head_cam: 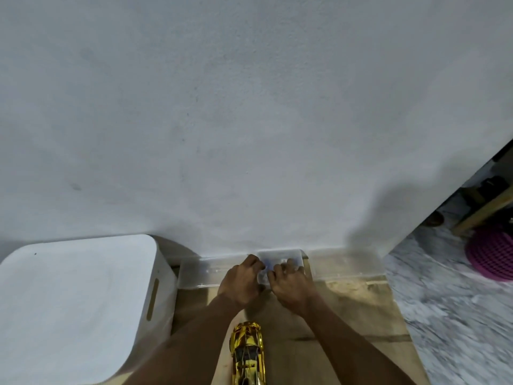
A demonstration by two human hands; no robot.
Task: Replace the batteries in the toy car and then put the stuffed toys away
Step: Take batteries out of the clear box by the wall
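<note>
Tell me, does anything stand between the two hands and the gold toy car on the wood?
Nothing visible does. The left hand and right hand hold a small clear box by the wall; the gold toy car lies nearer the person, across bare wood.

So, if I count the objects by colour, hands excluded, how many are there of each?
Gold: 1 (toy car)
White: 1 (storage box)
Clear: 2 (small box, long tray)
Pink: 1 (round object)
Total: 5
</note>
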